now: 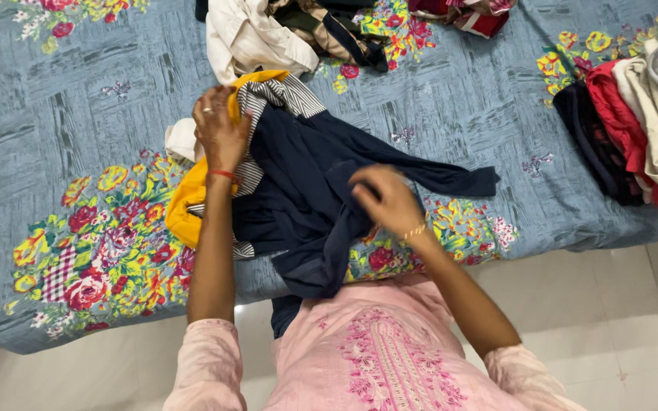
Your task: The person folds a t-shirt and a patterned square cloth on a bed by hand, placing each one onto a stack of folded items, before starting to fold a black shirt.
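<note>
Both your grips are closed on cloth, right hand (387, 199) pinching the navy garment (310, 190) mid-bed (458, 99), left hand (219, 129) clutching the striped piece (279, 95) beside it, so tugging could drag the yellow cloth (184, 205) and navy hem floorward.

Soft, matt navy cloth garment (306, 175), limp and creased, near the bed's front edge. Striped woven fabric (279, 95) and matt yellow cloth (184, 205) beneath. Printed cotton-like bedsheet (78, 114), matt, with faint wood-grain pattern. Glossy smooth floor tiles (610, 304).
</note>
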